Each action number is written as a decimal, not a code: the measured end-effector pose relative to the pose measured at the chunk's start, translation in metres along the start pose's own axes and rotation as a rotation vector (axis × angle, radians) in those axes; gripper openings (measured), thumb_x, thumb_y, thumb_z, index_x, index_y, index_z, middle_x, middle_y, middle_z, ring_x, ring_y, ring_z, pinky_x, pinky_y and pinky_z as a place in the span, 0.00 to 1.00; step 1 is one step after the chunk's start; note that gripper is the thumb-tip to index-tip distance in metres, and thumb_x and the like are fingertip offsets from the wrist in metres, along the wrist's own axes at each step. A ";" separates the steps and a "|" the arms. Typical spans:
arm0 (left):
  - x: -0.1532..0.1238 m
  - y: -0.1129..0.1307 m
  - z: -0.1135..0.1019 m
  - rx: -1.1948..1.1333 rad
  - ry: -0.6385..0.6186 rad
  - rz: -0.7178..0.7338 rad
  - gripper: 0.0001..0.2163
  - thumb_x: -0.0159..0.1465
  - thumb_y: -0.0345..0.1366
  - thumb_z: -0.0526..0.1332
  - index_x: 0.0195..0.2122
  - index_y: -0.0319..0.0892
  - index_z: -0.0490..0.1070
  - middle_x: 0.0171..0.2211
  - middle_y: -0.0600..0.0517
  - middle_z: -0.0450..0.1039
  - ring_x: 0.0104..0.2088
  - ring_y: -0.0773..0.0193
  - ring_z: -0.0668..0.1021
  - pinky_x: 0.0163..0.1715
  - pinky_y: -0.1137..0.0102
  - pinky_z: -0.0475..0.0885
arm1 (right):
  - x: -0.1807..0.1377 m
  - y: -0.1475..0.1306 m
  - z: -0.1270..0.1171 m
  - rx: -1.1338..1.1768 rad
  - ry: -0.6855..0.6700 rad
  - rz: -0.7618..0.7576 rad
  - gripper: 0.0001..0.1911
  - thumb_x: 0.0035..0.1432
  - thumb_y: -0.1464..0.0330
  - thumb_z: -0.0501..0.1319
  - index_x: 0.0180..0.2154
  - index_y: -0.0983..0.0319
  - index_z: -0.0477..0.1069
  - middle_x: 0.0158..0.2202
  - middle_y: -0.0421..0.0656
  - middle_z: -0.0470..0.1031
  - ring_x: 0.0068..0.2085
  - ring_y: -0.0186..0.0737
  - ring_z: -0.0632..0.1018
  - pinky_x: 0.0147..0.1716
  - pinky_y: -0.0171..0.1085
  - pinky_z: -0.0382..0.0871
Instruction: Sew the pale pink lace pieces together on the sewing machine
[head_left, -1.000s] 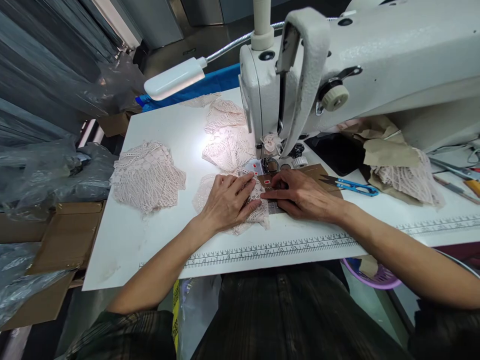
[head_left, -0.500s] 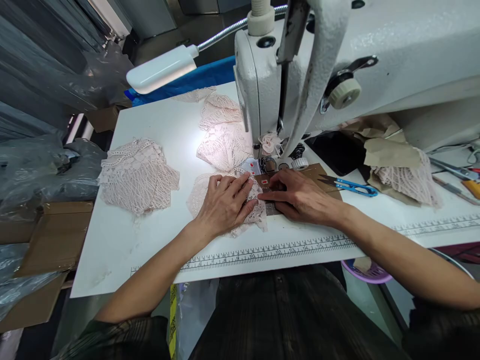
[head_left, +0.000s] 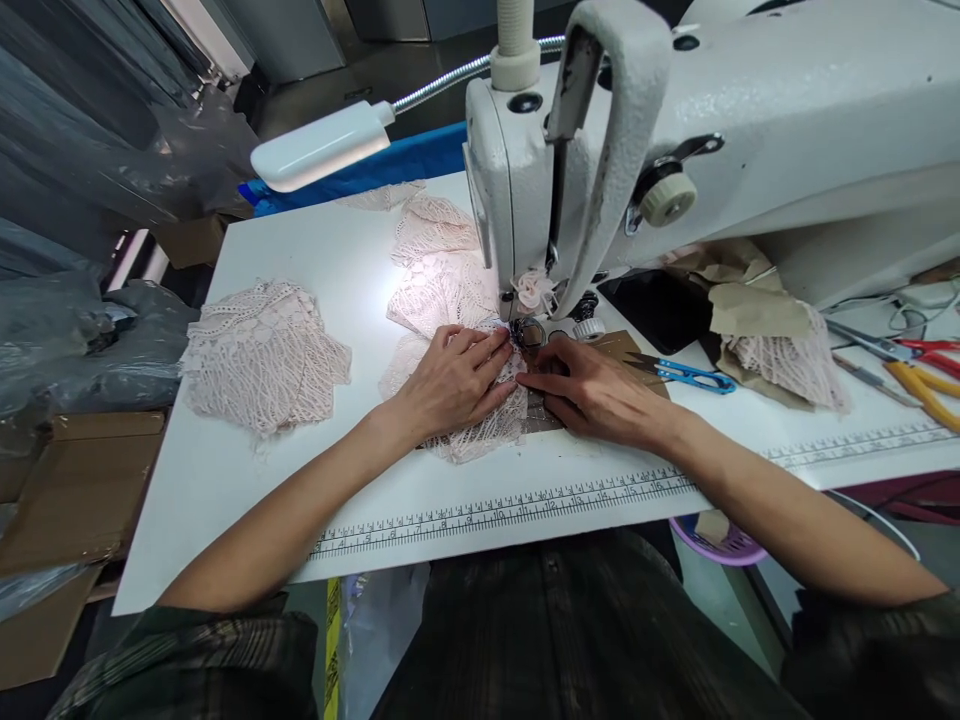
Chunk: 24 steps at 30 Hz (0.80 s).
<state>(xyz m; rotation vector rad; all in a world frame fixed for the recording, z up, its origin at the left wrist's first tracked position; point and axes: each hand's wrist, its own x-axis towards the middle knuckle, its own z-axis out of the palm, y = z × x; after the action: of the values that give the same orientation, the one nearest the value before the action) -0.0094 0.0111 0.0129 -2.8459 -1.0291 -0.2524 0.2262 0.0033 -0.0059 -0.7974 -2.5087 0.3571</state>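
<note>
Pale pink lace fabric [head_left: 487, 437] lies under the front of the white sewing machine [head_left: 517, 190], by its presser foot [head_left: 529, 333]. My left hand [head_left: 457, 380] rests flat on the lace, fingers stretched toward the needle area. On the other side, my right hand [head_left: 585, 388] is closed, with its fingertips pinching the lace's right edge beside the foot. The fingertips of both hands nearly meet. More gathered lace [head_left: 442, 290] spreads behind the left hand, lit by the lamp [head_left: 322, 145]. The exact stitching spot is partly hidden by fingers.
A stack of lace pieces [head_left: 266, 355] sits on the left of the white table [head_left: 225, 520]. Blue thread snips [head_left: 694, 375], a black flat object [head_left: 660, 308] and orange-handled scissors [head_left: 926, 390] lie to the right. A printed ruler [head_left: 495, 518] runs along the front edge.
The lace has moved a little toward the machine, and my left hand has slid forward with it. My right hand stays at the lace edge. The whole view has shifted slightly.
</note>
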 end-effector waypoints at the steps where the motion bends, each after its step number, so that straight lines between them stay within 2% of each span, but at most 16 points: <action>1: 0.000 -0.001 0.001 -0.008 0.008 -0.005 0.18 0.70 0.42 0.53 0.55 0.38 0.69 0.59 0.39 0.68 0.51 0.49 0.72 0.49 0.52 0.65 | 0.000 0.000 0.000 0.003 0.003 0.001 0.17 0.63 0.73 0.54 0.48 0.59 0.76 0.44 0.51 0.67 0.45 0.47 0.70 0.44 0.48 0.72; 24: -0.004 0.001 0.009 0.012 0.082 -0.004 0.19 0.71 0.43 0.51 0.55 0.37 0.69 0.59 0.41 0.68 0.49 0.50 0.73 0.49 0.54 0.65 | 0.001 -0.002 0.002 0.004 0.026 0.027 0.18 0.61 0.73 0.55 0.48 0.58 0.78 0.42 0.49 0.69 0.42 0.45 0.72 0.42 0.47 0.74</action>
<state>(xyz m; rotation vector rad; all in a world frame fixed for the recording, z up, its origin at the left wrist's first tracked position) -0.0112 0.0091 0.0032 -2.7974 -1.0164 -0.3586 0.2236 0.0019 -0.0067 -0.8293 -2.4749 0.3583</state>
